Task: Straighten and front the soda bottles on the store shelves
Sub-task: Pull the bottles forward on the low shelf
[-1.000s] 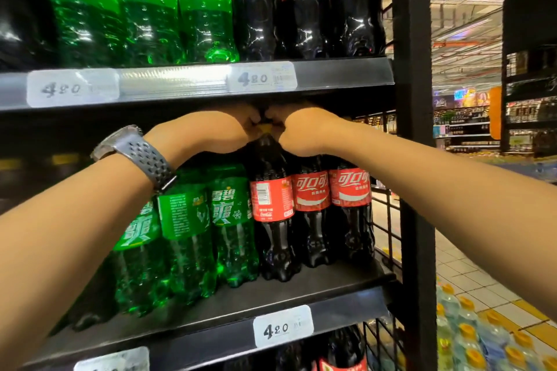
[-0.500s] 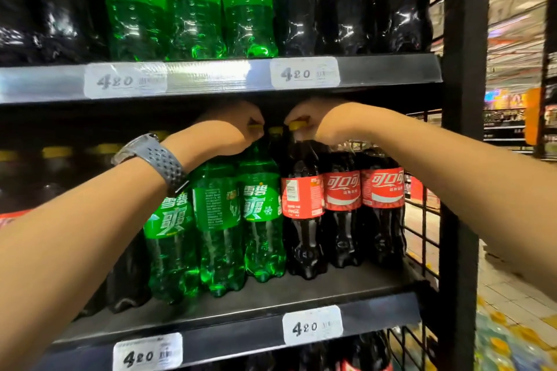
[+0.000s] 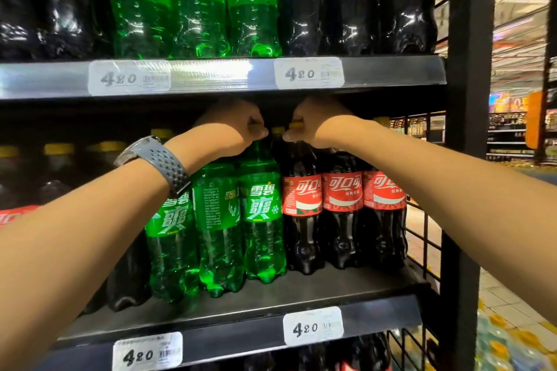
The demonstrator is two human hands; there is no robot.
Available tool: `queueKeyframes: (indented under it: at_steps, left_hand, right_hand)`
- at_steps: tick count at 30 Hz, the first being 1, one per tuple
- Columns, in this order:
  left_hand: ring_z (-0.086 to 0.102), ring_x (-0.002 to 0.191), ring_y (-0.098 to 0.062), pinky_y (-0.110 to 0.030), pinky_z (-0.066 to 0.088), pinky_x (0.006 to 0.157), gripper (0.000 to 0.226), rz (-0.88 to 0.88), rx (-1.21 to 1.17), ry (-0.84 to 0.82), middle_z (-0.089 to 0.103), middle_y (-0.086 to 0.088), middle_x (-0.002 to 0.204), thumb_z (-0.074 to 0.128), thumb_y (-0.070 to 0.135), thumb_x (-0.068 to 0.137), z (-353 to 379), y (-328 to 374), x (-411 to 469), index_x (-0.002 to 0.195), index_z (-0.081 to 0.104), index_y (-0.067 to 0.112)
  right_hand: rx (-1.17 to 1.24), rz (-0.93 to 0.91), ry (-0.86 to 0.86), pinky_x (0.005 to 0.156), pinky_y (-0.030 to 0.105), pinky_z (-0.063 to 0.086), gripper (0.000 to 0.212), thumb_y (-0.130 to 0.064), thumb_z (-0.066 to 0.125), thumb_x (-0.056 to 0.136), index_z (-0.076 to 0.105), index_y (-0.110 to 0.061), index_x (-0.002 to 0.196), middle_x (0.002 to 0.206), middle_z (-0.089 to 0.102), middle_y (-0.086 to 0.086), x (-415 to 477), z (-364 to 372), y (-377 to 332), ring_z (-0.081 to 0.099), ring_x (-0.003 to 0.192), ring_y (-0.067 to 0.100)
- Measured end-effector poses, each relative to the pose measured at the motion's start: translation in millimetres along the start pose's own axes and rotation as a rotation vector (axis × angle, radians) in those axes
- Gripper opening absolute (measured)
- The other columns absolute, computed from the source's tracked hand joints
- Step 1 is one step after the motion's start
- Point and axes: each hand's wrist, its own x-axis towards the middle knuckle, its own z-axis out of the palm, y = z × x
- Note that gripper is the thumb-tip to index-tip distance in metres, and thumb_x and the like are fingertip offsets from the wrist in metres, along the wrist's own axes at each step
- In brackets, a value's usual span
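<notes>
The left hand is curled over the cap of the rightmost green bottle; the right hand is closed round the cap of the leftmost cola bottle. Both bottles stand upright on the middle shelf, long axes running straight down from the grips. The cola label is seen turned partly sideways; a twist is judged needed. Front row counted: three green, three cola.

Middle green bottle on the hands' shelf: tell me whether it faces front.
Turned away: the middle green bottle shows fine print, not its logo.
</notes>
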Motion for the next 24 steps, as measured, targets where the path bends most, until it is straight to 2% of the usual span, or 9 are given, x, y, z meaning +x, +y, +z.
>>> queueKeyframes:
  at_steps: [2, 5, 9, 13, 17, 21, 24]
  left_hand:
    - [0.062, 0.086, -0.023, -0.029, 0.046, 0.074, 0.017, -0.005, 0.009, 0.006, 0.069, -0.003, 0.098, 0.064, 0.036, 0.088, -0.2, 1.5, -0.2, 0.097, 0.069, 0.024]
    - [0.061, 0.087, -0.021, -0.029, 0.047, 0.076, 0.018, 0.001, 0.005, -0.017, 0.068, 0.0, 0.096, 0.064, 0.037, 0.087, -4.1, 2.8, -2.1, 0.096, 0.069, 0.023]
    - [0.063, 0.087, -0.023, -0.035, 0.051, 0.081, 0.02, 0.039, 0.025, -0.123, 0.069, -0.003, 0.095, 0.062, 0.032, 0.089, -11.1, 4.3, -2.7, 0.1, 0.071, 0.018]
    - [0.063, 0.084, -0.022, -0.032, 0.05, 0.075, 0.021, 0.015, 0.036, -0.123, 0.07, -0.005, 0.092, 0.06, 0.032, 0.091, -10.8, 6.2, -2.7, 0.101, 0.071, 0.019]
    - [0.059, 0.078, -0.02, -0.026, 0.038, 0.064, 0.02, -0.004, 0.048, -0.093, 0.068, -0.004, 0.089, 0.06, 0.035, 0.09, -9.9, 6.4, -4.6, 0.098, 0.071, 0.021]
    - [0.059, 0.077, -0.02, -0.027, 0.039, 0.065, 0.018, 0.005, 0.05, -0.072, 0.068, -0.004, 0.089, 0.061, 0.036, 0.088, -10.2, 7.9, -7.1, 0.094, 0.071, 0.022]
    - [0.059, 0.084, -0.023, -0.028, 0.042, 0.07, 0.023, 0.008, 0.099, -0.034, 0.068, -0.005, 0.098, 0.059, 0.037, 0.089, -7.1, 9.5, -9.4, 0.101, 0.069, 0.02]
  right_hand:
    - [0.005, 0.004, 0.004, 0.062, 0.027, 0.037, 0.035, -0.05, 0.066, 0.081, 0.058, -0.016, 0.087, 0.074, 0.051, 0.001, 0.6, 0.6, -0.6, 0.052, 0.072, 0.022]
    - [-0.006, -0.038, -0.017, 0.064, 0.027, 0.036, 0.033, -0.048, 0.061, 0.086, 0.061, -0.016, 0.093, 0.084, 0.055, 0.003, -0.4, -0.8, -0.4, 0.052, 0.076, 0.022]
    - [0.039, -0.088, -0.087, 0.069, 0.026, 0.037, 0.024, -0.033, 0.056, 0.092, 0.065, -0.016, 0.107, 0.098, 0.06, 0.004, -3.4, -4.2, 2.4, 0.053, 0.084, 0.021]
    - [0.066, -0.059, -0.071, 0.067, 0.027, 0.037, 0.022, -0.033, 0.055, 0.094, 0.067, -0.016, 0.101, 0.09, 0.061, 0.005, -4.0, -1.6, 2.7, 0.057, 0.083, 0.023]
    - [0.065, -0.046, -0.052, 0.067, 0.025, 0.033, 0.025, -0.036, 0.054, 0.094, 0.068, -0.016, 0.102, 0.083, 0.055, 0.003, -2.7, -0.9, 2.2, 0.051, 0.077, 0.021]
    - [0.047, -0.031, -0.074, 0.067, 0.025, 0.032, 0.028, -0.037, 0.053, 0.095, 0.065, -0.016, 0.109, 0.086, 0.053, 0.004, -2.1, -2.7, 0.8, 0.049, 0.078, 0.021]
    - [0.026, -0.034, -0.11, 0.06, 0.026, 0.032, 0.024, -0.04, 0.052, 0.094, 0.063, -0.019, 0.102, 0.085, 0.054, 0.002, -2.7, -5.7, 0.2, 0.05, 0.076, 0.02]
